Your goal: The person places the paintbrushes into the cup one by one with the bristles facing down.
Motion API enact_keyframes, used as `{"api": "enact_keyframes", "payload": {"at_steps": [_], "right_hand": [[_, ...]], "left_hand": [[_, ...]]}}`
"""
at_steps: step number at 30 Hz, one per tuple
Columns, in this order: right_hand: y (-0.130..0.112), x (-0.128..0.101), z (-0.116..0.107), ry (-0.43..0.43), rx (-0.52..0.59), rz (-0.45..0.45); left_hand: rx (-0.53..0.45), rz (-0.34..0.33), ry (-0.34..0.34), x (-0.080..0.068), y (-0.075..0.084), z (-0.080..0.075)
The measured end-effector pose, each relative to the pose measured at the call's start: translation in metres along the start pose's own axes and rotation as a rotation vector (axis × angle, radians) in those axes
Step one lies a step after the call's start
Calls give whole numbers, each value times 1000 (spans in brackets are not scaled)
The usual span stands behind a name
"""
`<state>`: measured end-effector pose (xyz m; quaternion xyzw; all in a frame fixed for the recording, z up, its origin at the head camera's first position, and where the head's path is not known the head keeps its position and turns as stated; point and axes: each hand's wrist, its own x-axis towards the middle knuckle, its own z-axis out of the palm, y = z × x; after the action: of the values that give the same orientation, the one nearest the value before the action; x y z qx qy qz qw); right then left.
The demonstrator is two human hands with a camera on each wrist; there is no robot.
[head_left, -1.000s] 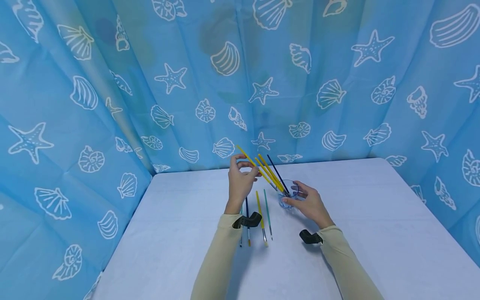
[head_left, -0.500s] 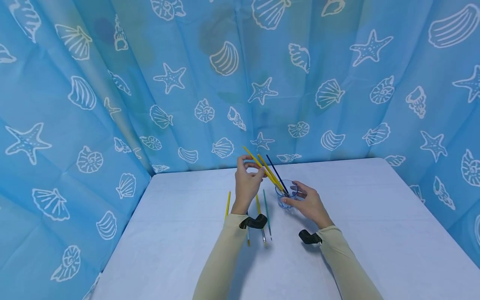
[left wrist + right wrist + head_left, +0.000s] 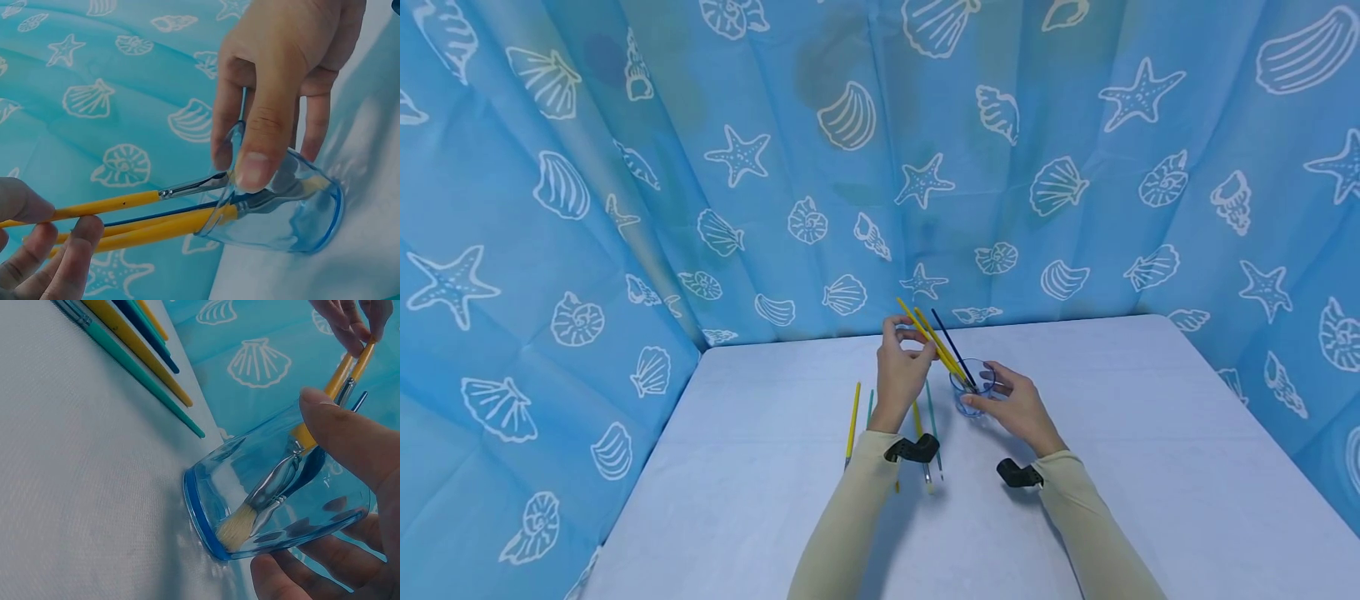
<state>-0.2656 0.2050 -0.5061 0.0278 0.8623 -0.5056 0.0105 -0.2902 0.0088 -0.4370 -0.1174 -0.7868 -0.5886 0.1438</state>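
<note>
Left hand [image 3: 902,375] pinches a yellow paintbrush [image 3: 119,204] at the rim of a clear cup [image 3: 272,236]. Right hand [image 3: 1019,408] grips the cup; loose brushes [image 3: 853,421] lie nearby.

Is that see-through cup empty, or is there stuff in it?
Not empty: a brush sits in the clear cup. The right wrist view shows its pale bristles through the wall, near the base.

Yellow paintbrushes [image 3: 159,233] slant into a transparent cup [image 3: 247,472].

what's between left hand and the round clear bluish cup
Slim yellow paintbrushes and a thin dark blue paintbrush lie between, as the left wrist view shows.
</note>
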Motion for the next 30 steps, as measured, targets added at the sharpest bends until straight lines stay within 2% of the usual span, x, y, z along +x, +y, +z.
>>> {"api": "enact_keyframes", "payload": {"at_steps": [21,30], "right_hand": [[-2,-2,0,-8,9,2],[-3,-2,-2,-11,17,-13]], "left_hand": [[48,-36,-63,-5,-5,5],[52,-14,-44,-6,-4,-1]]}}
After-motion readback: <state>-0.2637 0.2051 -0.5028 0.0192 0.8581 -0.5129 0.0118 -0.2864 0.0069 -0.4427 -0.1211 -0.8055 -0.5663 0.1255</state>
